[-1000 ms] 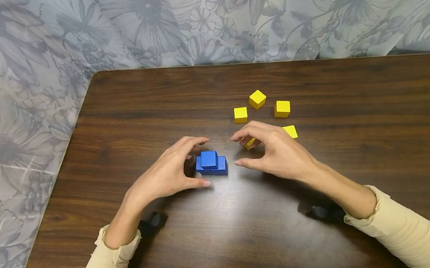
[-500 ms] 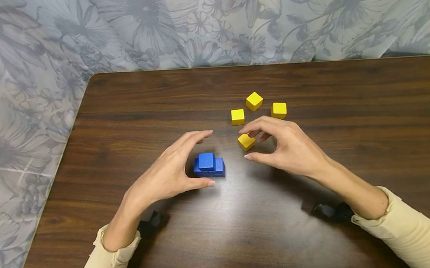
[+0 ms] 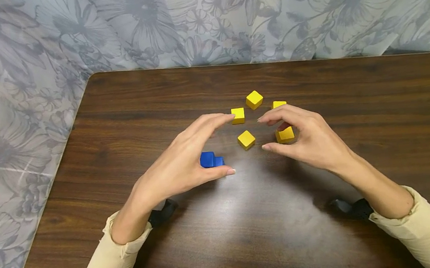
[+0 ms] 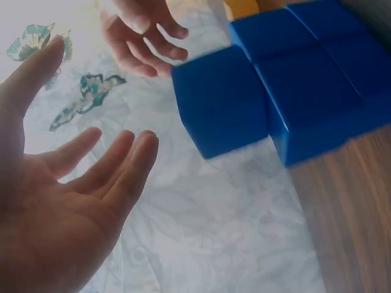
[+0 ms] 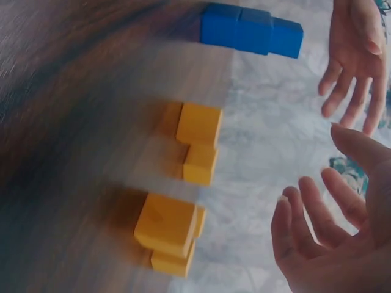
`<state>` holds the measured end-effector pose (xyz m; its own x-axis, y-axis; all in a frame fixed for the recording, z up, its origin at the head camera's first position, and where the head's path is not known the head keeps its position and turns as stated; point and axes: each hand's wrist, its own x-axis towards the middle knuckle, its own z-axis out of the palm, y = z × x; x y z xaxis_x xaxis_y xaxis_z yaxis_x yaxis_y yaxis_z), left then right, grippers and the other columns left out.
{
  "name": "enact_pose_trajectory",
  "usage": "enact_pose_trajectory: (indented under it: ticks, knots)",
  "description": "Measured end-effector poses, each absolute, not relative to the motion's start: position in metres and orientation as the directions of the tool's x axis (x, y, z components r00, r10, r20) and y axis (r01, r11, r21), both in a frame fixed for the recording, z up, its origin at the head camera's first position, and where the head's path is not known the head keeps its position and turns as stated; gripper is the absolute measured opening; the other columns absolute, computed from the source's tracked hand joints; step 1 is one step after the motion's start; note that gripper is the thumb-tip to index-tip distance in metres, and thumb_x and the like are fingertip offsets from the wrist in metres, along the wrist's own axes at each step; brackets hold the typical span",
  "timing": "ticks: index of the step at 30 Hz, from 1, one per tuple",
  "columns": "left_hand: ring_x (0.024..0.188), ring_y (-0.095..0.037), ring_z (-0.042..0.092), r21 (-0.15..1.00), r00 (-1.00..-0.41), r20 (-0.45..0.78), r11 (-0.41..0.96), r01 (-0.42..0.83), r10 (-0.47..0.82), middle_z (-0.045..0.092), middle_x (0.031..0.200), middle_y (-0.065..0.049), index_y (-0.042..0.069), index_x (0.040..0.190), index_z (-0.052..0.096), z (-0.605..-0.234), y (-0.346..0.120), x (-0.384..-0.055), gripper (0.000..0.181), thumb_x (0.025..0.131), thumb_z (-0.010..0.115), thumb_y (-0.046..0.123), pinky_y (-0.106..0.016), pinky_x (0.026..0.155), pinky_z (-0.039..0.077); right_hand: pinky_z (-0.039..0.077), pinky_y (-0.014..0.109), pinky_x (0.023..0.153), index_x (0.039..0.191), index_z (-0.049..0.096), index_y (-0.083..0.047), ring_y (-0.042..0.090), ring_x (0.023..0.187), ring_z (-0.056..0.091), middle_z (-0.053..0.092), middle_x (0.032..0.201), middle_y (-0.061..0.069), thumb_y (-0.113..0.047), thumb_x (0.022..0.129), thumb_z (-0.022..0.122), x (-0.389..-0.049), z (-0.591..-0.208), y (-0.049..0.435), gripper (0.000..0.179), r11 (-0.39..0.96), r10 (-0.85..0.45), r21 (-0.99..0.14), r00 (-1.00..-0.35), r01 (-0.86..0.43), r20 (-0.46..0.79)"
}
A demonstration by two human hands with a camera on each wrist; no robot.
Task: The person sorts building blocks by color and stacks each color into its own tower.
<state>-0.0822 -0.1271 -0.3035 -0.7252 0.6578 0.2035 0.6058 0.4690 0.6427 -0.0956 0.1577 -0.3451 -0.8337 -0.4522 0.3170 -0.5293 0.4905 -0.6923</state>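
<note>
Both hands have drifted up the table (image 3: 142,259) from the blue stack (image 3: 211,159), left hand (image 3: 186,164) and right hand (image 3: 312,140) open, holding nothing, over five yellow cubes (image 3: 246,139), where a careless knuckle could topple the stack of several blue cubes.

Scattered yellow cubes (image 3: 246,139), stacked blue cubes (image 3: 211,159)

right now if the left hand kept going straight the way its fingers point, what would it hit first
Probably the yellow cube just past the fingertips of the left hand. Height is unclear, so the fingers may pass above it.
</note>
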Motion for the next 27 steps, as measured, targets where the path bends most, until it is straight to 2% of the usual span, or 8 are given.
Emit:
enact_pose_trajectory:
  ticks: [3, 8, 11, 14, 21, 25, 27]
  knots:
    - [0.122, -0.011, 0.051, 0.659, -0.717, 0.222, 0.44, 0.61, 0.661, 0.043, 0.147, 0.001, 0.013, 0.148, 0.04, -0.303, -0.119, -0.081, 0.084, 0.079, 0.086, 0.03, -0.029, 0.101, 0.046, 0.052, 0.02, 0.08, 0.116, 0.069, -0.018, 0.004, 0.096, 0.061, 0.065, 0.11, -0.012, -0.007, 0.07, 0.09, -0.095, -0.343, 0.164, 0.052, 0.506, -0.45, -0.681, -0.836, -0.528, 0.314]
    - [0.129, -0.013, 0.047, 0.647, -0.699, 0.233, 0.429, 0.63, 0.675, 0.042, 0.147, -0.001, 0.015, 0.15, 0.038, -0.299, -0.099, -0.079, 0.081, 0.083, 0.083, 0.029, -0.031, 0.105, 0.043, 0.049, 0.017, 0.081, 0.117, 0.069, -0.018, 0.006, 0.091, 0.062, 0.066, 0.111, -0.011, -0.007, 0.069, 0.091, -0.095, -0.34, 0.176, 0.054, 0.528, -0.44, -0.664, -0.839, -0.53, 0.32]
    - [0.133, -0.012, 0.042, 0.64, -0.685, 0.254, 0.413, 0.648, 0.682, 0.042, 0.145, -0.002, 0.014, 0.149, 0.04, -0.297, -0.086, -0.079, 0.078, 0.084, 0.082, 0.027, -0.028, 0.106, 0.041, 0.047, 0.016, 0.082, 0.117, 0.069, -0.019, 0.004, 0.089, 0.059, 0.065, 0.111, -0.012, -0.009, 0.068, 0.092, -0.094, -0.339, 0.184, 0.056, 0.547, -0.432, -0.65, -0.843, -0.526, 0.319]
    - [0.13, -0.011, 0.044, 0.636, -0.682, 0.284, 0.4, 0.66, 0.674, 0.045, 0.142, -0.002, 0.012, 0.145, 0.045, -0.298, -0.075, -0.081, 0.072, 0.084, 0.082, 0.024, -0.024, 0.104, 0.041, 0.047, 0.015, 0.083, 0.119, 0.069, -0.02, 0.002, 0.091, 0.058, 0.065, 0.112, -0.013, -0.01, 0.067, 0.093, -0.095, -0.339, 0.192, 0.057, 0.564, -0.429, -0.643, -0.849, -0.519, 0.308]
    - [0.126, -0.007, 0.047, 0.676, -0.739, 0.25, 0.433, 0.596, 0.626, 0.051, 0.138, 0.001, 0.012, 0.139, 0.052, -0.3, -0.061, -0.082, 0.061, 0.086, 0.08, 0.021, -0.022, 0.102, 0.04, 0.046, 0.013, 0.083, 0.119, 0.068, -0.02, 0.0, 0.093, 0.058, 0.065, 0.111, -0.011, -0.009, 0.067, 0.092, -0.095, -0.342, 0.204, 0.058, 0.596, -0.41, -0.635, -0.866, -0.491, 0.286]
    - [0.121, -0.006, 0.051, 0.712, -0.774, 0.212, 0.448, 0.54, 0.597, 0.053, 0.136, 0.004, 0.013, 0.138, 0.054, -0.304, -0.054, -0.078, 0.057, 0.086, 0.079, 0.019, -0.018, 0.096, 0.043, 0.046, 0.012, 0.082, 0.12, 0.068, -0.02, 0.002, 0.09, 0.058, 0.067, 0.11, -0.006, -0.009, 0.068, 0.092, -0.097, -0.345, 0.209, 0.058, 0.611, -0.411, -0.63, -0.873, -0.479, 0.264]
    - [0.114, -0.005, 0.055, 0.724, -0.785, 0.197, 0.452, 0.521, 0.588, 0.053, 0.135, 0.004, 0.013, 0.137, 0.055, -0.308, -0.05, -0.076, 0.056, 0.087, 0.079, 0.017, -0.017, 0.089, 0.046, 0.046, 0.013, 0.081, 0.12, 0.068, -0.02, 0.002, 0.09, 0.058, 0.067, 0.11, -0.005, -0.009, 0.069, 0.092, -0.098, -0.348, 0.211, 0.057, 0.614, -0.413, -0.632, -0.875, -0.473, 0.253]
